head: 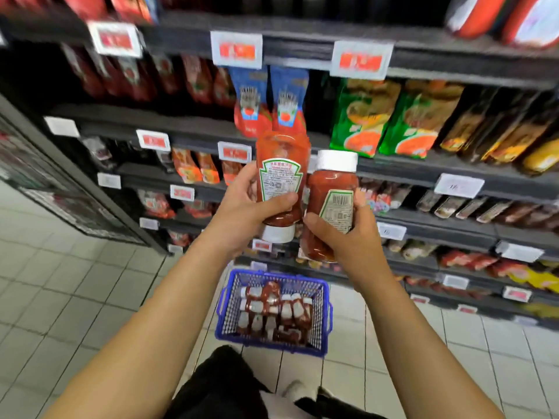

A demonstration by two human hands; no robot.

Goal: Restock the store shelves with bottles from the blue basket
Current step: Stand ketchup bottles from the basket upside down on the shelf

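Observation:
My left hand grips a red ketchup bottle with its white cap pointing down. A second ketchup bottle, white cap up, is held in my right hand. Both bottles are raised side by side in front of the dark store shelves. Below them on the tiled floor stands the blue basket, holding several more ketchup bottles lying down.
The shelves carry red sauce pouches, green packets and dark packets, with price tags along the edges. Another dark shelf unit stands at the left. My dark trousers and a shoe show at the bottom.

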